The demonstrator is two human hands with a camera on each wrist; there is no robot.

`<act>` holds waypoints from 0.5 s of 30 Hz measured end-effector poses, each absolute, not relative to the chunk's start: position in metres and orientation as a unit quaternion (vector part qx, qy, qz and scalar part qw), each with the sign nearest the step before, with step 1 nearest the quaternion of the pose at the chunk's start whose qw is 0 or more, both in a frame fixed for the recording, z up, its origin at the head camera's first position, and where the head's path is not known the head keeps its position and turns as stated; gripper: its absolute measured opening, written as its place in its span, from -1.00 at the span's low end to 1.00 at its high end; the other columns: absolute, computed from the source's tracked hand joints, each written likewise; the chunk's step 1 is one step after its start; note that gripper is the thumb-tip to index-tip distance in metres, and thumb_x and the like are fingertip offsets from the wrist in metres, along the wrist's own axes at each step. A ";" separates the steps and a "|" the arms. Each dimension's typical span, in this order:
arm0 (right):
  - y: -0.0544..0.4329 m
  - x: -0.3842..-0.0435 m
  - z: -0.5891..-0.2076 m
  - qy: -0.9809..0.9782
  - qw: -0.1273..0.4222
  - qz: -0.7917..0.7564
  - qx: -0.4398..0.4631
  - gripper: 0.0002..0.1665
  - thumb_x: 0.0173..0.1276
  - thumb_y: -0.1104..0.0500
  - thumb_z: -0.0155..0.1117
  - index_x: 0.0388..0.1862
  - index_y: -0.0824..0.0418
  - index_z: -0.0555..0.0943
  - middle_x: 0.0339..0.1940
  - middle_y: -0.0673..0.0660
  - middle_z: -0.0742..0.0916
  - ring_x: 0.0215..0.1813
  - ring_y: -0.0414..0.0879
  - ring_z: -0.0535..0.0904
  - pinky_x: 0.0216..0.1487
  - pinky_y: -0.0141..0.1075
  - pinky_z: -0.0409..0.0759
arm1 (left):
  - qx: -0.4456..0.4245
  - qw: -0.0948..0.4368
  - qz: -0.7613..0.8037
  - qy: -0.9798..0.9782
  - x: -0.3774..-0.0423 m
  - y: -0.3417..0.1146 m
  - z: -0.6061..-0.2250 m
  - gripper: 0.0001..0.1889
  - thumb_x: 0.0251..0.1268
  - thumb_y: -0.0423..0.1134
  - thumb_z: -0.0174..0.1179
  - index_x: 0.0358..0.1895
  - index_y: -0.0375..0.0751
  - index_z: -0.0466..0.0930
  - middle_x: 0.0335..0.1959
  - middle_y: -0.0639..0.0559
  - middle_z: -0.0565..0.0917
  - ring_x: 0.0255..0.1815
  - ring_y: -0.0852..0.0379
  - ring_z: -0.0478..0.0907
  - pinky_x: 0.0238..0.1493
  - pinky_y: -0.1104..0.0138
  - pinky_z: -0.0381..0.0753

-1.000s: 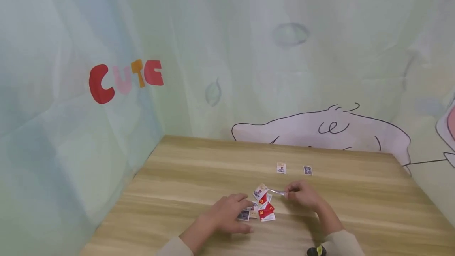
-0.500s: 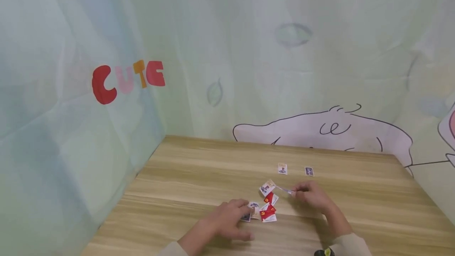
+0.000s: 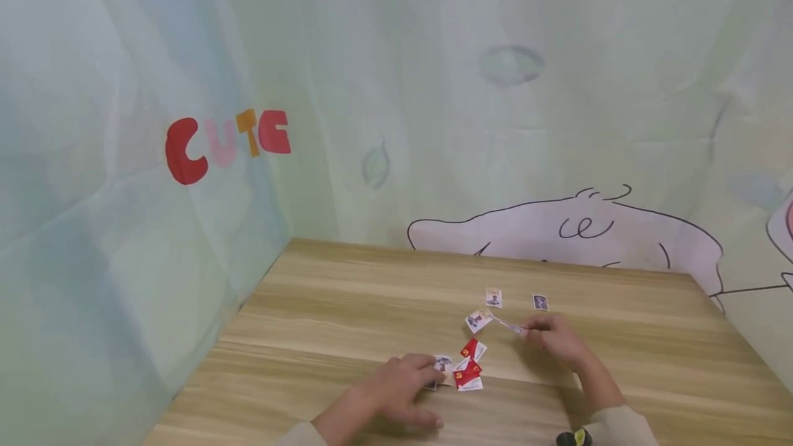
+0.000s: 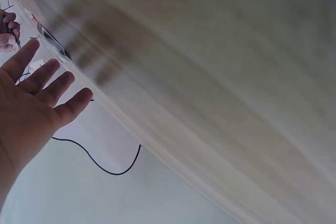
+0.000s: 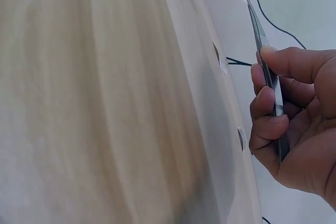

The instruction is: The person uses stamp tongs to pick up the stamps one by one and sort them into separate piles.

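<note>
My right hand (image 3: pixel 554 341) grips metal tweezers (image 5: pixel 270 77), thumb and fingers closed around the shaft. At their tips is the corner of a pale postage stamp (image 3: pixel 478 321) with a small figure print, which is held above the tabletop in the right wrist view. My left hand (image 3: pixel 399 389) lies low over the table with its fingers spread, fingertips right at a pale stamp (image 3: pixel 443 363). A dark stamp (image 3: pixel 430 386) is partly hidden beneath those fingers. Just to the right, red-and-white stamps (image 3: pixel 469 376) overlap in a small loose pile.
Toward the back of the wooden table (image 3: pixel 347 281) lie another pale figure stamp (image 3: pixel 493 297) and a dark stamp (image 3: pixel 541 302), spaced apart. A printed cloth backdrop (image 3: pixel 334 102) rises behind the table and along its left side.
My right hand has moved right and slightly away, drawing the tweezers and the pale stamp off the red pile toward the back stamps. The left hand stays nearly in place.
</note>
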State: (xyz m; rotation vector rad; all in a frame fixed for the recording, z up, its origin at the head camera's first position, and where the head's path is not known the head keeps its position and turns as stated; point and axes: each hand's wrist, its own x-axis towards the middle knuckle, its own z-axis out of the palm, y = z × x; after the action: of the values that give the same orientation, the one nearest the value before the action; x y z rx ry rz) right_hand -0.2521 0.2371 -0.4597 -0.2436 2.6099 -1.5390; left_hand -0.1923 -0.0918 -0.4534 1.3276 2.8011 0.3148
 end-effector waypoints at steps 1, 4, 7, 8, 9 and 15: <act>0.238 -0.252 -0.459 0.858 0.048 -0.505 -0.078 -0.78 0.17 0.33 0.21 -0.24 0.47 0.60 -0.44 0.13 0.57 -0.38 -0.04 0.41 -0.37 -0.23 0.42 | 0.425 0.015 0.102 0.899 -0.192 -0.093 -0.454 -0.32 0.04 0.32 0.16 0.18 -0.02 0.48 0.20 -0.09 0.43 0.19 0.00 0.35 0.02 0.09 0.46; 0.242 -0.252 -0.459 0.858 0.044 -0.507 -0.075 -0.77 0.18 0.34 0.20 -0.23 0.50 0.59 -0.42 0.13 0.58 -0.38 -0.05 0.40 -0.37 -0.24 0.42 | 0.424 0.015 0.101 0.900 -0.192 -0.094 -0.454 -0.32 0.04 0.31 0.17 0.18 -0.01 0.47 0.20 -0.08 0.42 0.20 0.00 0.35 0.04 0.09 0.44; 0.245 -0.251 -0.460 0.855 0.042 -0.513 -0.064 -0.75 0.19 0.35 0.19 -0.20 0.53 0.57 -0.45 0.12 0.57 -0.42 -0.06 0.39 -0.42 -0.27 0.41 | 0.422 0.017 0.100 0.901 -0.191 -0.095 -0.454 -0.32 0.04 0.31 0.17 0.18 0.00 0.47 0.21 -0.07 0.41 0.21 0.00 0.33 0.08 0.09 0.41; 0.246 -0.251 -0.460 0.854 0.043 -0.515 -0.060 -0.74 0.20 0.35 0.19 -0.19 0.54 0.56 -0.48 0.11 0.57 -0.43 -0.07 0.39 -0.44 -0.28 0.41 | 0.421 0.019 0.099 0.901 -0.190 -0.095 -0.454 -0.32 0.03 0.31 0.17 0.19 0.01 0.46 0.22 -0.06 0.41 0.21 0.00 0.33 0.10 0.09 0.40; 0.247 -0.252 -0.461 0.853 0.044 -0.517 -0.058 -0.73 0.20 0.35 0.19 -0.18 0.56 0.55 -0.50 0.11 0.56 -0.45 -0.07 0.38 -0.46 -0.29 0.40 | 0.419 0.022 0.099 0.902 -0.190 -0.095 -0.454 -0.32 0.03 0.31 0.17 0.19 0.01 0.45 0.23 -0.06 0.40 0.22 0.00 0.32 0.12 0.10 0.38; 0.251 -0.254 -0.463 0.854 0.046 -0.518 -0.036 -0.72 0.20 0.34 0.19 -0.14 0.53 0.56 -0.58 0.09 0.51 -0.47 -0.07 0.38 -0.50 -0.33 0.38 | 0.408 0.036 0.101 0.907 -0.189 -0.096 -0.453 -0.32 0.02 0.27 0.20 0.21 0.02 0.45 0.25 -0.04 0.38 0.25 0.01 0.28 0.16 0.10 0.34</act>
State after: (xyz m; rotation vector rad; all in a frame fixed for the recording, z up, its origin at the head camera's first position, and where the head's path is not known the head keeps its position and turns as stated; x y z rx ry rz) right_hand -0.2537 0.2512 -0.4633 -0.1112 2.6056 -1.5805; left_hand -0.1889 -0.0958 -0.4533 1.2536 2.7837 0.3095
